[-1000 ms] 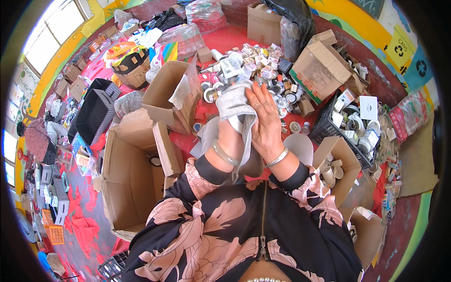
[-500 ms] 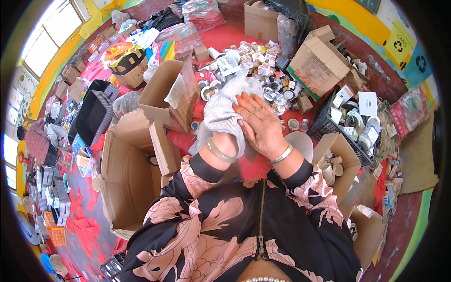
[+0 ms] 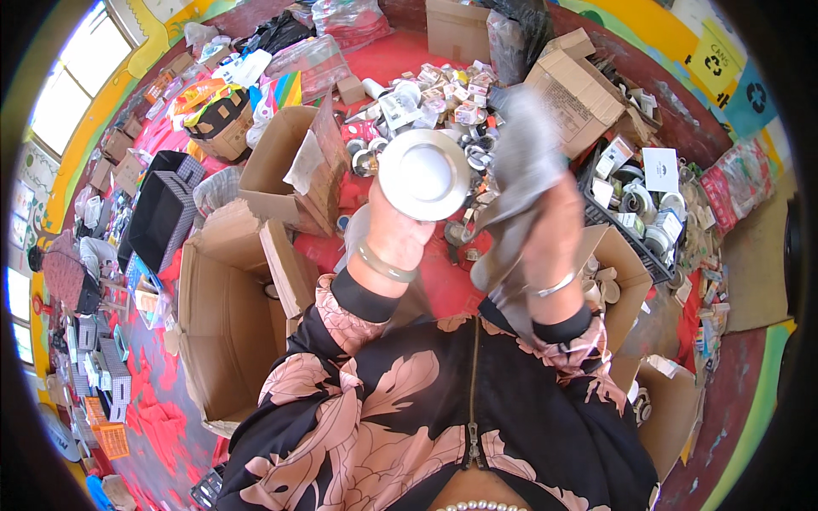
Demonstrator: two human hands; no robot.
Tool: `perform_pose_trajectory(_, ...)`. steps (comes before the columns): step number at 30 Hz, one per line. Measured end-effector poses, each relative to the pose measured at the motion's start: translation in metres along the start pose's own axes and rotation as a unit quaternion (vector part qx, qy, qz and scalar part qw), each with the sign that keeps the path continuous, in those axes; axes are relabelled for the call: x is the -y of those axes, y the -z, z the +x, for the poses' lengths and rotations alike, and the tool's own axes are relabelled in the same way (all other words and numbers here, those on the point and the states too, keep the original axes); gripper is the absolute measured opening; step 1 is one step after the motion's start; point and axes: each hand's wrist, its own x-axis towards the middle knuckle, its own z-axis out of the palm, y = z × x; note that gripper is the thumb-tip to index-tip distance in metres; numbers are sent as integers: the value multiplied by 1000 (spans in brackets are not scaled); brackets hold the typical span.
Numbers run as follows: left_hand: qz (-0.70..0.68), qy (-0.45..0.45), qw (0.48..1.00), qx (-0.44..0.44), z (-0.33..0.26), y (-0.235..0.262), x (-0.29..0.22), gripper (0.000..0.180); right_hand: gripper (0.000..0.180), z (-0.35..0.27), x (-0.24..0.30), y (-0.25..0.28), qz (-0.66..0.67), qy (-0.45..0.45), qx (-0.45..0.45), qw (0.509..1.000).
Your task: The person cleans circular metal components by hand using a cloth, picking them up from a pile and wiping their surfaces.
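A round white downlight (image 3: 424,175) with a pale metallic rim rests face up in my left hand (image 3: 394,232), whose fingers are mostly hidden beneath it. To its right, my right hand (image 3: 554,230) grips a grey cloth (image 3: 521,149); both are smeared by motion. The cloth hangs apart from the light, its lower end trailing toward my jacket. Beyond my hands lies a heap of small boxes and round light fittings (image 3: 452,102) on the red floor covering.
Open cardboard boxes stand at my left (image 3: 226,328) and further ahead (image 3: 281,162). On the right are a black crate (image 3: 630,247) full of fittings and a carton (image 3: 626,281) holding white cup-shaped pieces. A person (image 3: 68,264) sits at the far left beside baskets.
The cloth, which covered the light under both hands, has been pulled off to the right by my right hand. The downlight now shows in my left hand.
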Motion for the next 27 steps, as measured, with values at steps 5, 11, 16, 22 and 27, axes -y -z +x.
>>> perform_pose_trajectory(5, -258, 26, 896, 360, -1, 27, 27, 46, 44, -9, -1, -35, -451, 300, 255, 801)
perform_pose_trajectory(11, -23, -33, 996, 78, -13, -17, 16, 39, 46, 2, -12, -42, -386, 292, 166, 859)
perform_pose_trajectory(16, 645, -361, 672, 46, -10, -19, 13, 36, 40, 2, -36, -35, -216, 84, 39, 972)
perform_pose_trajectory(22, 161, -111, 981, 12, 1, -13, -1, 32, 45, -13, -20, -35, -84, 75, 163, 980)
perform_pose_trajectory(27, 271, -177, 945, 47, -14, -16, 11, 36, 59, -12, -30, -52, -66, 146, 124, 979)
